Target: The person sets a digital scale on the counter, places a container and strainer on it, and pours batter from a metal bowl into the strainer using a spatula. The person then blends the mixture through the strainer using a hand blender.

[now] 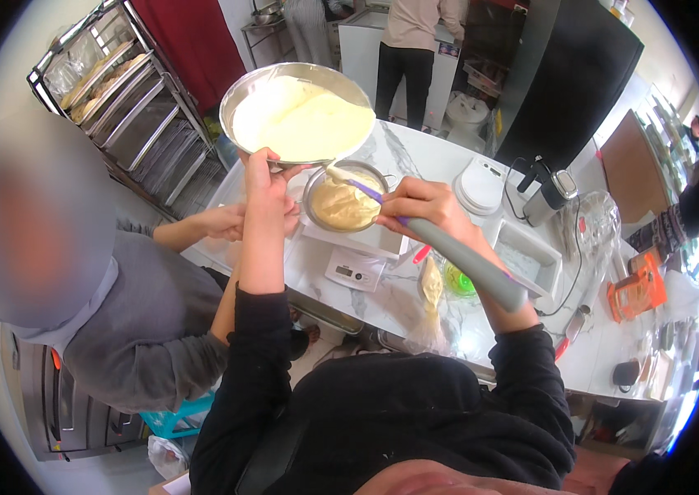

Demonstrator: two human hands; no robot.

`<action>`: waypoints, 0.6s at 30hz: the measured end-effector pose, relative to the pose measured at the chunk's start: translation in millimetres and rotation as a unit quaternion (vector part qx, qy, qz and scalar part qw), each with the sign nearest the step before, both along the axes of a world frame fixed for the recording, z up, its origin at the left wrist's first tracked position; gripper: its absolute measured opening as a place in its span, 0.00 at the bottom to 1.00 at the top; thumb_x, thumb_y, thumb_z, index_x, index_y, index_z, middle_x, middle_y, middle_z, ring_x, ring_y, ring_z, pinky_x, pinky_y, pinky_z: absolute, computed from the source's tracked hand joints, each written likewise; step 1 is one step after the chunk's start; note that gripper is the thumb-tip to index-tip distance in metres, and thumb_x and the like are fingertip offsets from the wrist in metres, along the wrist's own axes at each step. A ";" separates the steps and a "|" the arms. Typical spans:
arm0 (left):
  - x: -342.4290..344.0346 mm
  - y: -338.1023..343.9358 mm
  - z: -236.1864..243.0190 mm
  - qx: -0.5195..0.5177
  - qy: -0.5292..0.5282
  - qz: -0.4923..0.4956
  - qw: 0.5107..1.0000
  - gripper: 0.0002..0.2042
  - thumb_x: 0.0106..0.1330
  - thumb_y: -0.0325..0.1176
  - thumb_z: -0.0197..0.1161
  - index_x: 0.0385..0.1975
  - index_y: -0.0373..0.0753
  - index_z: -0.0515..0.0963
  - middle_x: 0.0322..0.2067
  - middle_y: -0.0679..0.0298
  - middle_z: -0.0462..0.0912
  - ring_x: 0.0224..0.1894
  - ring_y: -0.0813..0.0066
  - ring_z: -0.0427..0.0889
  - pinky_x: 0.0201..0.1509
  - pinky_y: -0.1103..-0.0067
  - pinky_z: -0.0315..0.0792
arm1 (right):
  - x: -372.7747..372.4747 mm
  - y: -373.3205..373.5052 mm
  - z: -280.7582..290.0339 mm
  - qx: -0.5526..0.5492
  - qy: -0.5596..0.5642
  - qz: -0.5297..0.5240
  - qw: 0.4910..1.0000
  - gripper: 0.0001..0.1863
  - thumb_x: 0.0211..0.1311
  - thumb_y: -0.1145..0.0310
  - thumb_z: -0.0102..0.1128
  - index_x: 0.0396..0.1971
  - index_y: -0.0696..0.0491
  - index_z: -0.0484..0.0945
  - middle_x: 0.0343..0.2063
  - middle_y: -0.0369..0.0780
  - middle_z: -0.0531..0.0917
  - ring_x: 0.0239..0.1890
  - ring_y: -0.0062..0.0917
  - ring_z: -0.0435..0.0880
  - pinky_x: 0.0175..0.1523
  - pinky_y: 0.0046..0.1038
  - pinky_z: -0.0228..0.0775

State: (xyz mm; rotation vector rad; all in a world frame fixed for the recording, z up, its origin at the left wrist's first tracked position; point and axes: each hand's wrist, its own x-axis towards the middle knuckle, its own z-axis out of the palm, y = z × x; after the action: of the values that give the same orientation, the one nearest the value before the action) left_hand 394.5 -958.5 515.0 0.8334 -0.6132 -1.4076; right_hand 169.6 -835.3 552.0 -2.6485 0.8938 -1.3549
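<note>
My left hand [267, 169] is closed on the near edge of a large metal bowl [238, 89], which tilts toward the right. Pale yellow batter [316, 124] fills much of it. In my right hand [425, 205] is a spatula [469, 257] with a thick grey handle and purple neck; its pale blade touches batter just below the bowl's lip. Beneath it, a round metal sieve or small bowl [310, 206] holds more batter, above a white rectangular container [378, 239]. A co-worker's hands [230, 221] reach in from the left beside the sieve.
A white kitchen scale [355, 269] stands at the near table edge, beside a filled piping bag [432, 285]. Farther right are another scale [481, 183], a hand mixer [551, 196] with its cord and a white tray [558, 268]. A tray rack [151, 115] stands at far left.
</note>
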 end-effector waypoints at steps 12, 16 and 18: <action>35.2 -11.8 3.8 0.086 0.052 -0.116 0.988 0.26 0.34 0.22 0.46 0.42 0.29 0.60 0.43 0.51 0.64 0.40 0.56 0.71 0.41 0.69 0.72 | -18.6 3.1 -15.5 0.140 -0.279 -0.117 0.943 0.07 0.46 0.74 0.57 0.15 0.60 0.72 0.16 0.37 0.72 0.13 0.16 0.71 0.18 0.16 0.62; 45.8 -9.4 7.9 0.008 0.039 -0.069 0.997 0.23 0.35 0.22 0.46 0.37 0.20 0.60 0.38 0.44 0.67 0.41 0.46 0.68 0.45 0.52 0.65 | -24.7 -21.9 -6.8 0.241 -0.368 -0.064 0.896 0.09 0.49 0.70 0.56 0.20 0.61 0.71 0.17 0.37 0.75 0.14 0.14 0.72 0.18 0.15 0.64; 48.0 -6.3 9.1 0.020 0.029 -0.055 0.998 0.23 0.35 0.22 0.46 0.37 0.20 0.61 0.38 0.44 0.67 0.41 0.45 0.68 0.46 0.51 0.63 | -22.0 -36.0 3.8 0.276 -0.386 -0.058 0.878 0.10 0.48 0.69 0.57 0.22 0.61 0.72 0.16 0.37 0.75 0.13 0.14 0.71 0.17 0.15 0.64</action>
State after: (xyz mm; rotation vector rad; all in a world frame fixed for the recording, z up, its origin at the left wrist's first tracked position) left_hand 442.5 -964.8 524.1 0.7973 -0.5961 -1.5418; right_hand 147.6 -871.2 555.9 -1.4572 1.0847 -1.6513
